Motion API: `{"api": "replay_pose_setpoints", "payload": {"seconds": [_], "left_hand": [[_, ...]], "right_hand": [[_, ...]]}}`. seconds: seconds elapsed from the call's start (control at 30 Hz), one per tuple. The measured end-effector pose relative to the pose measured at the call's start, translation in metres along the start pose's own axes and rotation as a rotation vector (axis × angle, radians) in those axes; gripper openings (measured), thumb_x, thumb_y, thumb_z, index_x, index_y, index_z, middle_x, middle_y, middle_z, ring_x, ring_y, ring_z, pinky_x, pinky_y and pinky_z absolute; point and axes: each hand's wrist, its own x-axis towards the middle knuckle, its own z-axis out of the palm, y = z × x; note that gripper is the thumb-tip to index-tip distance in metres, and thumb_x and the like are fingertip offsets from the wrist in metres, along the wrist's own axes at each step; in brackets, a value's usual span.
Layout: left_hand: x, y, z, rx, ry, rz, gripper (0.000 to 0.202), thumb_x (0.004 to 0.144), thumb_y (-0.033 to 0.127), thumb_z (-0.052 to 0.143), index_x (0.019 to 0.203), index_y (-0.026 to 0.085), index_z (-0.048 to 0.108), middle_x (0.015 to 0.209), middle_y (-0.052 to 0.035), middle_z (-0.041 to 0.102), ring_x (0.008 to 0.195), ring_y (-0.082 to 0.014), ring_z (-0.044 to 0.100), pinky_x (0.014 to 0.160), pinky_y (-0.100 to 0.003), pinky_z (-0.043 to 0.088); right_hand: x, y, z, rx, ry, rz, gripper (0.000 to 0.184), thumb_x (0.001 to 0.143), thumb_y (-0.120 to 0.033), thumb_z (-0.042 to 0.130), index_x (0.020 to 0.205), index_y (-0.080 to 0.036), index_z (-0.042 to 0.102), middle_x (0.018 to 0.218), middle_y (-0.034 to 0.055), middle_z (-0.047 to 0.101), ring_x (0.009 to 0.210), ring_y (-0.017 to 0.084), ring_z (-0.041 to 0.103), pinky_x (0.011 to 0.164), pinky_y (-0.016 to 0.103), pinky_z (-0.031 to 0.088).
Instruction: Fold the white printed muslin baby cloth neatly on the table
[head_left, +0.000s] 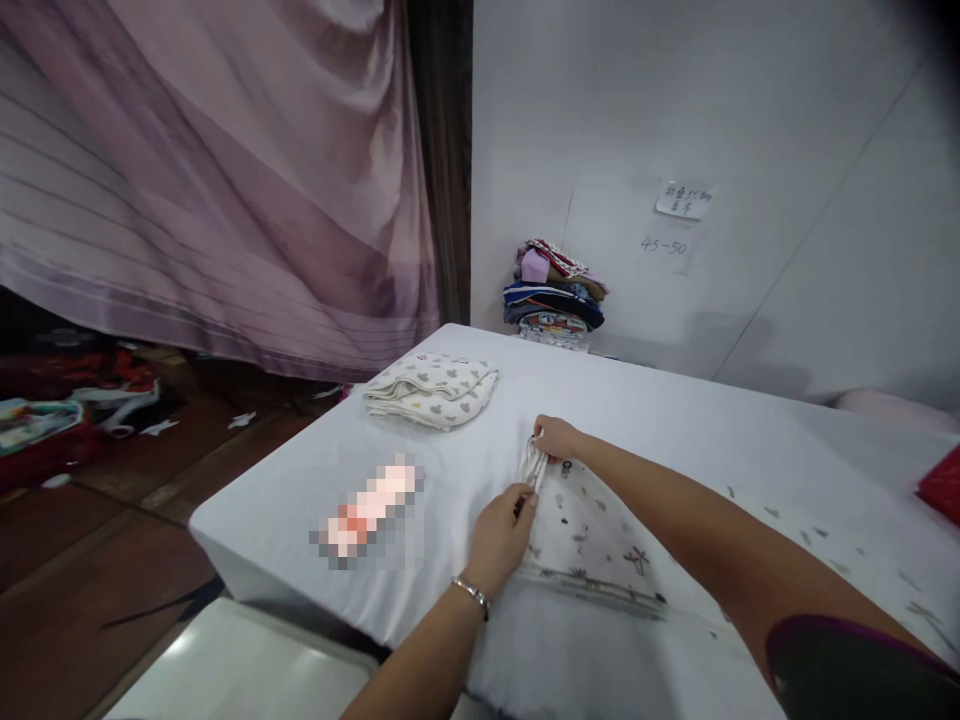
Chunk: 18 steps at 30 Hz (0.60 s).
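Note:
A thin white cloth with small grey and brown prints lies folded in layers on the white-covered table. My right hand pinches its far left corner, lifting that edge slightly. Closer to me, my left hand has its fingers closed on the same gathered left edge; a silver bracelet circles that wrist. Beyond my hands to the left rests another folded cloth, white with grey cloud-like shapes. More printed fabric spreads flat at the right, partly behind my right arm.
The white table carries a blurred-out object at left. Stacked folded textiles stand against the wall beyond. A pale stool is at lower left. A pink curtain hangs at left; something red sits at the right edge.

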Motion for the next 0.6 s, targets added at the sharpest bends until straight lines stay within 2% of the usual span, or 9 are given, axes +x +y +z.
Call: {"api": "replay_pose_setpoints", "payload": {"seconds": [0.13,0.23,0.37,0.5,0.6], "left_hand": [[0.020,0.001,-0.010,0.042,0.065,-0.026,0.020,0.082,0.031,0.045,0.087,0.022,0.062,0.085,-0.0001,0.066,0.072,-0.0116,0.056,0.068,-0.023,0.039],[0.044,0.004,-0.014,0.157,-0.018,-0.049,0.019,0.079,0.026,0.046,0.077,0.021,0.064,0.082,-0.0004,0.067,0.074,-0.0117,0.057,0.067,-0.022,0.038],[0.070,0.007,-0.007,0.223,-0.082,-0.138,0.020,0.077,0.032,0.050,0.075,0.019,0.066,0.082,-0.0047,0.069,0.075,-0.0150,0.059,0.063,-0.024,0.038],[0.079,0.003,0.002,0.258,-0.125,-0.197,0.024,0.074,0.038,0.053,0.075,0.019,0.066,0.083,-0.0071,0.069,0.077,-0.0179,0.061,0.062,-0.026,0.039],[0.082,-0.001,0.004,0.272,-0.140,-0.222,0.020,0.073,0.034,0.054,0.075,0.019,0.066,0.084,-0.0072,0.069,0.079,-0.0178,0.061,0.063,-0.025,0.040]], "right_hand": [[-0.008,0.011,0.004,0.088,0.053,-0.045,0.021,0.081,-0.016,0.047,0.101,-0.019,0.045,0.055,-0.0040,0.056,0.046,0.010,0.055,0.042,0.015,0.042],[-0.012,0.014,0.003,0.129,0.081,-0.073,0.019,0.079,-0.014,0.048,0.098,-0.019,0.044,0.056,-0.0054,0.055,0.045,0.008,0.054,0.042,0.014,0.040],[-0.017,0.015,0.001,0.158,0.107,-0.096,0.018,0.079,-0.015,0.049,0.096,-0.020,0.044,0.058,-0.0062,0.054,0.045,0.007,0.053,0.043,0.014,0.039],[-0.020,0.015,0.002,0.162,0.129,-0.112,0.018,0.079,-0.015,0.049,0.096,-0.020,0.045,0.059,-0.0068,0.054,0.046,0.006,0.052,0.043,0.013,0.038],[-0.020,0.013,0.004,0.156,0.134,-0.105,0.018,0.080,-0.015,0.049,0.097,-0.020,0.046,0.059,-0.0069,0.054,0.045,0.006,0.051,0.043,0.013,0.038]]}}
